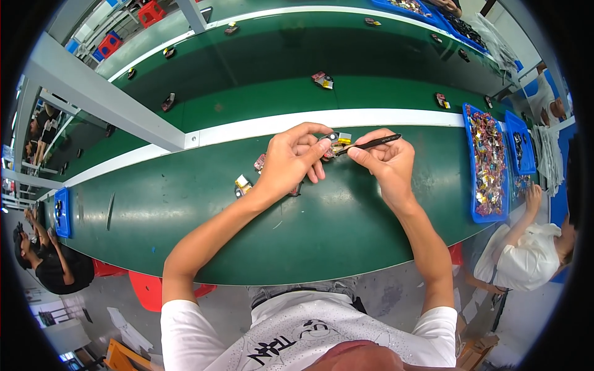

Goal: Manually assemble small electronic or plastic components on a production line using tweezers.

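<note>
White shirt foremost, left hand grips a device, right hand pinches black tool.

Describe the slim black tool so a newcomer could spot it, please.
Over the green workbench, find the person's right hand, which grips the slim black tool. Long and straight, it differs from the stubby part in the left hand.

The green table carries small multicoloured parts, a thin strip and blue trays.
</note>
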`<state>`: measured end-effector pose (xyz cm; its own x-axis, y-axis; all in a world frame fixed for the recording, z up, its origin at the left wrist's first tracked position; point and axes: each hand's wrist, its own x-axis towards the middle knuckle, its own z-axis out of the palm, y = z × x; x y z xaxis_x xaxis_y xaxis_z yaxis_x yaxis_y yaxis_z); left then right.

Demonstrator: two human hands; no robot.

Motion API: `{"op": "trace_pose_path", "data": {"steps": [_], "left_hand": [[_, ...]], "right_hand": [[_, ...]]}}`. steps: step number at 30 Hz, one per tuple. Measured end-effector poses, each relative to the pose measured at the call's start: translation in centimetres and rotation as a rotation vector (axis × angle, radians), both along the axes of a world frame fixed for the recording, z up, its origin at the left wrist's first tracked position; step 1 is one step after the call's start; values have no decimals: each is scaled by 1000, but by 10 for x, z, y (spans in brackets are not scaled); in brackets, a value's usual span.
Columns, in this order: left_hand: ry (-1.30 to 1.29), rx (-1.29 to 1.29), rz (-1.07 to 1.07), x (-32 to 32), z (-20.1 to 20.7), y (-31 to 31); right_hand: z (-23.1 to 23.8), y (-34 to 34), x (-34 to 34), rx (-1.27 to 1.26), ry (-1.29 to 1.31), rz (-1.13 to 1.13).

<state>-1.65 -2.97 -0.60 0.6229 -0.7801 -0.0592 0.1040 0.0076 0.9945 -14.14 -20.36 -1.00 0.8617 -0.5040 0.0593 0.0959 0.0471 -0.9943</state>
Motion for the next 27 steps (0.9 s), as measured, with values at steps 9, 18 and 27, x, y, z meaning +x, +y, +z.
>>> {"op": "trace_pose_path", "data": {"steps": [9, 18, 27], "left_hand": [[120, -69, -99, 4, -2, 1], [103, -109, -85, 3, -4, 1], [2, -85, -45, 0, -6, 0]], "right_hand": [[0, 6, -2, -284, -152, -68], [0, 6, -3, -381, -174, -63], [0, 7, -3, -361, -169, -67]]}}
